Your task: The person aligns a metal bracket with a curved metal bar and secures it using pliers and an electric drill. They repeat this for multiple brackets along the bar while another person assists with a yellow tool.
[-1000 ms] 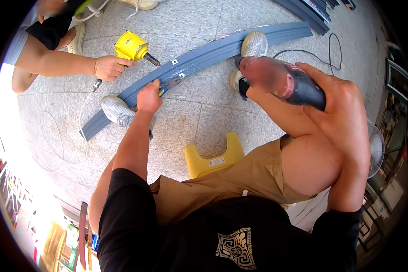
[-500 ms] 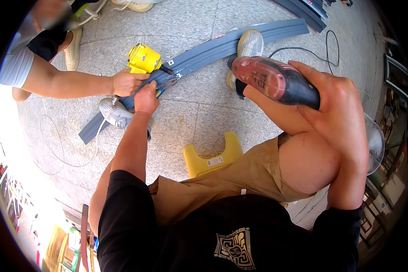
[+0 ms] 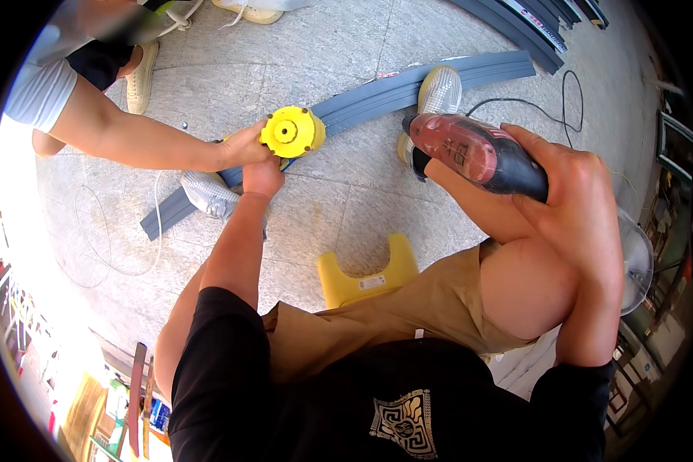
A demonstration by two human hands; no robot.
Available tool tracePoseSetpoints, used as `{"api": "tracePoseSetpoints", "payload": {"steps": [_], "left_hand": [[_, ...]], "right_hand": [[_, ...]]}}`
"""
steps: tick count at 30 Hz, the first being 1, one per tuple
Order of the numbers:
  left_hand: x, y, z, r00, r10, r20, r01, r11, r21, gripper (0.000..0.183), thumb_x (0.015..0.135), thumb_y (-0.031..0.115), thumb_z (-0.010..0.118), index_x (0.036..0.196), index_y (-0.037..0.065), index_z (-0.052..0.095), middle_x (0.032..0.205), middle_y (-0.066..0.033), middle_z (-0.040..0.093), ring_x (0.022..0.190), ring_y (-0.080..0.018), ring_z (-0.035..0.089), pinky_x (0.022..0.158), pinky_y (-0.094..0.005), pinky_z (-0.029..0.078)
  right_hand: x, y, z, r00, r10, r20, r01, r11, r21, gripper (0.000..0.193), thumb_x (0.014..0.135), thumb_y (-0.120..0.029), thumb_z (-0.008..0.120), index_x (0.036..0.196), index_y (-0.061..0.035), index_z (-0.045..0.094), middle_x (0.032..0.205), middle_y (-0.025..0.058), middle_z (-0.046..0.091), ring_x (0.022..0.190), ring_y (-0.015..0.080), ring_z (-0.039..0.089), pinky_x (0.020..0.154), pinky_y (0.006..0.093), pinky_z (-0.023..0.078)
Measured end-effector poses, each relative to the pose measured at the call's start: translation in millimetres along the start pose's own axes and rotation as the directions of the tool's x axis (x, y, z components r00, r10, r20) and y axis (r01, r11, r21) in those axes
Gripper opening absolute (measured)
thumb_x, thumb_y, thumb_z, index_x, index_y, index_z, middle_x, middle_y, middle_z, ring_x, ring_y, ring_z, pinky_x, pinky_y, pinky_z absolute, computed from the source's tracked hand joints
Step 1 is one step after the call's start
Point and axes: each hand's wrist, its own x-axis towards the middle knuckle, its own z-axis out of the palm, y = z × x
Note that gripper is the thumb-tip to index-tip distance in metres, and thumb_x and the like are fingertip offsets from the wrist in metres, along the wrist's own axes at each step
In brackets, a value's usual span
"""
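My left hand point(image 3: 262, 182) is closed on pliers point(image 3: 287, 164); only a sliver of blue handle shows, their jaws hidden under a co-worker's yellow nail gun point(image 3: 294, 132). Beneath both lies a long grey metal profile point(image 3: 377, 100), running across the floor under my two shoes. The co-worker's hand point(image 3: 242, 146) grips the yellow tool right above my left hand, its round end now facing up. In my right hand point(image 3: 577, 181), a red-and-black power tool point(image 3: 470, 146) is held up over my right knee, its dark nose pointing left, apart from the profile.
A yellow plastic stool point(image 3: 339, 285) is between my legs. More grey profiles point(image 3: 508, 31) lie at the far right, near a looping black cord point(image 3: 570, 100). A thin white hose point(image 3: 158, 208) curls on the left floor. The co-worker's shoe point(image 3: 141, 81) stands far left.
The co-worker's yellow tool has moved right and tipped up, covering the plier jaws and the white-marked spot on the profile. Both my hands keep their grips.
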Motion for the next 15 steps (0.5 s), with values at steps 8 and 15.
{"api": "tracePoseSetpoints", "payload": {"steps": [8,15], "left_hand": [[-1.7,4.7,7.7,0.992,0.104,-0.076,-0.107,0.993,-0.039,0.043,0.084,0.008,0.074,0.127,0.008,0.073,0.114,-0.0212,0.078,0.110,-0.0422,0.074,0.094,-0.0549,0.059],[-6.8,5.5,-5.4,0.995,0.068,-0.067,-0.069,0.997,-0.016,0.020,0.080,0.012,0.077,0.100,0.008,0.079,0.096,-0.0166,0.079,0.091,-0.0379,0.077,0.083,-0.0506,0.062]], "right_hand": [[-5.3,9.8,3.5,0.996,0.066,0.064,-0.063,0.997,-0.046,0.074,0.065,-0.003,0.083,0.138,-0.0054,0.074,0.102,0.0257,0.076,0.091,0.0459,0.074,0.082,0.0465,0.059],[-4.2,4.9,-0.5,0.997,0.056,0.052,-0.056,0.998,-0.005,0.073,0.066,-0.002,0.083,0.139,-0.0049,0.073,0.100,0.0255,0.076,0.091,0.0457,0.074,0.083,0.0471,0.059]]}}
